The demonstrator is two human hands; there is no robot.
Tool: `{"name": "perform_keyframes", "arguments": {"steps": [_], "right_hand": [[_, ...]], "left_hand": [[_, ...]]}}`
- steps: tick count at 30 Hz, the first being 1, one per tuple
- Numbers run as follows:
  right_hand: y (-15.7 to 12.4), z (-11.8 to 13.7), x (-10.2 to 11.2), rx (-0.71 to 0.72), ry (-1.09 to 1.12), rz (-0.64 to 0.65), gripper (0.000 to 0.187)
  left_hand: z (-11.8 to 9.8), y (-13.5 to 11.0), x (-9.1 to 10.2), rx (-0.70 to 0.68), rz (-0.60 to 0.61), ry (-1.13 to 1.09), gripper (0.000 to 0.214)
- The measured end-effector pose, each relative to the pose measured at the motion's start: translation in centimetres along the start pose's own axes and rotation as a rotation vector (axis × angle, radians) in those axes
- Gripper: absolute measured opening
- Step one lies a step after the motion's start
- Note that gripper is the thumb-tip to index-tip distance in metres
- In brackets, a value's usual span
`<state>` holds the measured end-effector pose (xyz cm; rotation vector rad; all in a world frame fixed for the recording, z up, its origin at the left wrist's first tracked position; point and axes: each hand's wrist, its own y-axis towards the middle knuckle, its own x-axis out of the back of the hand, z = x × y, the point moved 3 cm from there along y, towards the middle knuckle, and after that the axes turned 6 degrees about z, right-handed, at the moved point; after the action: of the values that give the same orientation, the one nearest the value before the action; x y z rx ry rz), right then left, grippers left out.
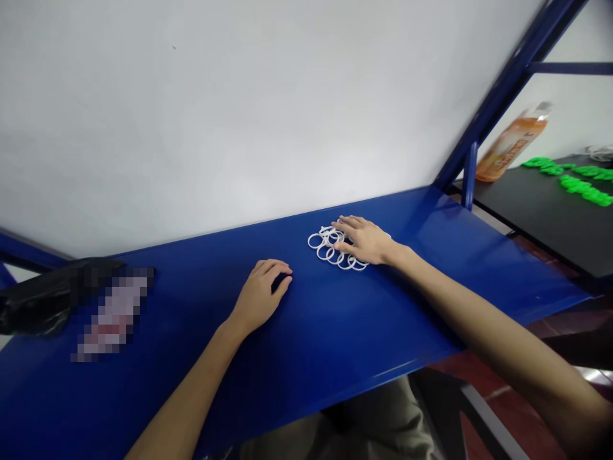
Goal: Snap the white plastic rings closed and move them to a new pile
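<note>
Several thin white rings (334, 241) lie overlapping in a cluster on the blue shelf (306, 332), toward the wall. On top of the cluster rests my right hand (363, 239), palm down with its fingers spread, hiding part of the rings. My left hand (263, 291) is to the left of the rings, apart from them, low over the blue surface. Its fingers are loosely curved, with a gap between thumb and forefinger and nothing between them.
A black plastic bag (36, 300) and a pixelated, blurred-out item (115, 313) lie at the left. Beyond a blue post (498, 89), an orange drink bottle (514, 144) and bright green pieces (584, 188) stand on a black table (531, 204). A white wall (239, 115) backs the shelf.
</note>
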<state>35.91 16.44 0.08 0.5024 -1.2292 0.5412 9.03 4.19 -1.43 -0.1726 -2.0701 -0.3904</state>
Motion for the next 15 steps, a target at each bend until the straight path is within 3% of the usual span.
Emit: {"name": "perform_keyframes", "arguments": {"steps": [6,11,15], "right_hand": [[-1.3,0.0,-0.8,-0.150,-0.026,-0.002,0.083],[-1.2,1.5,-1.1,-0.040,-0.041,0.000,0.079],[-0.7,1.3,-1.0,-0.102,-0.037,0.050,0.082]], "left_hand": [[0.0,0.0,0.0,0.001,0.008,0.003,0.018],[0.0,0.1,0.0,-0.003,0.008,0.011,0.018],[0.1,0.0,-0.1,-0.008,0.005,0.017,0.019]]}}
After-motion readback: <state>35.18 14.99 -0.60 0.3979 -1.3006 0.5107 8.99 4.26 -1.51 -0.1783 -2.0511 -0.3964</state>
